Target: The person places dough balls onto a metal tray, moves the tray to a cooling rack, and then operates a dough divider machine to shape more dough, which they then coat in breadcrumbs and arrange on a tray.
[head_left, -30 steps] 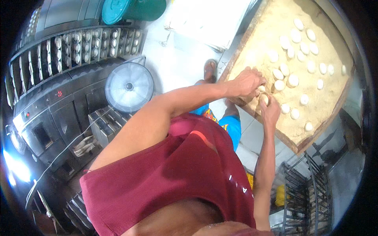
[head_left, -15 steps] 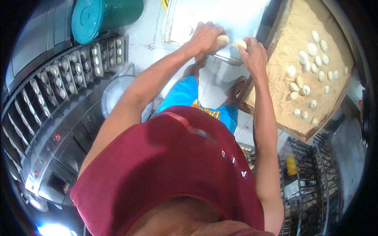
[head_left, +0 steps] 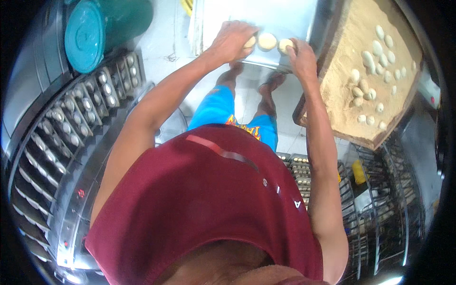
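My left hand [head_left: 231,40] is closed on a pale dough ball [head_left: 249,42] at the near edge of a metal tray [head_left: 280,16]. My right hand [head_left: 302,59] grips another dough ball [head_left: 286,45] over that same tray. Between the two hands a third, round dough piece [head_left: 267,41] rests on the metal. To the right, a wooden-edged board [head_left: 354,28] covered in tan crumbs carries several pale dough pieces [head_left: 378,47] scattered over its surface.
A teal lidded barrel [head_left: 84,37] is at upper left. Beneath it stand a long rack of small moulds [head_left: 71,114] and steel oven fronts [head_left: 78,228]. A fan [head_left: 168,126] sits behind my left arm. Black metal racks [head_left: 380,199] and mould trays [head_left: 299,171] are at lower right.
Both hands have moved from the crumb-covered board up and left onto the metal tray with dough pieces. A third piece now lies between them. The view has turned too.
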